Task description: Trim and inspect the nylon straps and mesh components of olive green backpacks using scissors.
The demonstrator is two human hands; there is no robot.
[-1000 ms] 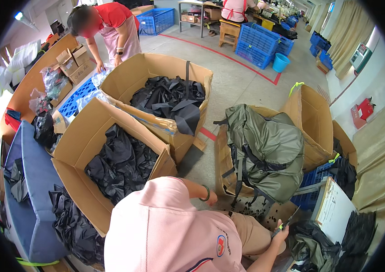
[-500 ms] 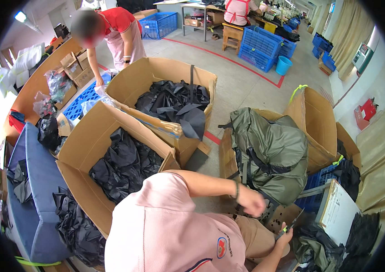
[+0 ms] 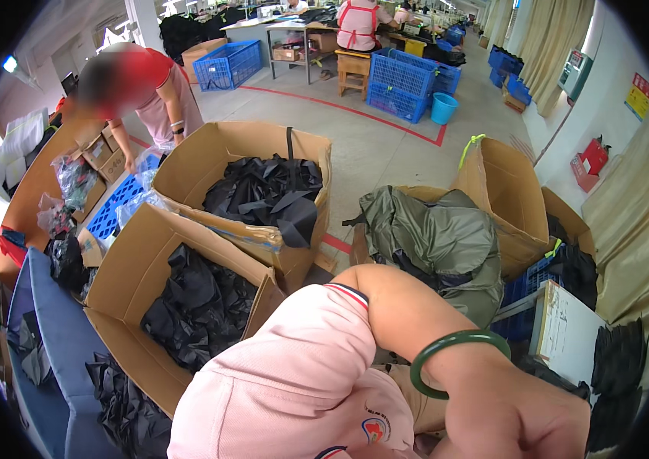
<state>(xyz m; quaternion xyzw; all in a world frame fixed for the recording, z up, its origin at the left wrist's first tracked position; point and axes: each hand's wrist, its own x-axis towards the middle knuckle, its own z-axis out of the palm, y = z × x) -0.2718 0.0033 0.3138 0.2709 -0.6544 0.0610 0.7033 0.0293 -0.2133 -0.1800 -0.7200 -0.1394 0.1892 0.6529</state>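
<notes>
One hand, the left hand (image 3: 519,422), shows low down, with a green bangle (image 3: 425,367) on its wrist. I cannot tell how its fingers sit. The olive bag (image 3: 431,237) lies near, up past the arm, in a brown box (image 3: 512,187). No right hand shows.

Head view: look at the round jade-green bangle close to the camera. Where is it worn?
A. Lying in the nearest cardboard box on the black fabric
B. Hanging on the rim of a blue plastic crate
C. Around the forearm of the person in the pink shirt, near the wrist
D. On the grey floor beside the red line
C: the round jade-green bangle circles the bare forearm that comes out of the pink short-sleeved shirt, just above the hand.
</notes>
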